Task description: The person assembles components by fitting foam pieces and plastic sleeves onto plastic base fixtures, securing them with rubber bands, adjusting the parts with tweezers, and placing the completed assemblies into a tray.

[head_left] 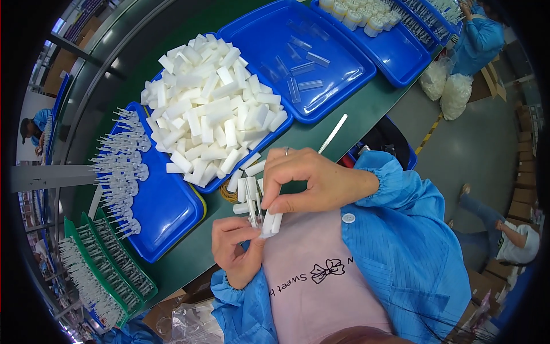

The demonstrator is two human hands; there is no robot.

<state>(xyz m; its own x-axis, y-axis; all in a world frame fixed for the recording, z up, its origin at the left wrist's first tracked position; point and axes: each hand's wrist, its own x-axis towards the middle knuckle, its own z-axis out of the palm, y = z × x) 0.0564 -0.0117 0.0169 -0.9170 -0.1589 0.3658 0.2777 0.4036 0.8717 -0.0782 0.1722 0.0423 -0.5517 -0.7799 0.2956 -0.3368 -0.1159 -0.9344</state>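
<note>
Low in front of my chest, my left hand (236,247) is closed, thumb and fingers pinching the base of a small white pronged piece (257,217). My right hand (315,179) comes in from the right, its thumb and fingertips closed on a white foam block (272,222) beside the prongs. Another foam block (251,188) stands at the far end of the piece. My fingers partly hide how the parts join. Just beyond my hands, a large heap of white foam blocks (206,109) overflows a blue tray (285,127), with several loose ones on the table.
Left, a blue tray (166,212) holds rows of pronged pieces (123,166); green racks (106,269) stand nearer. Behind, a blue tray (258,34) holds clear tubes (303,69). Tweezers (334,132) and rubber bands (229,194) lie on the green table (366,112). Other people are around.
</note>
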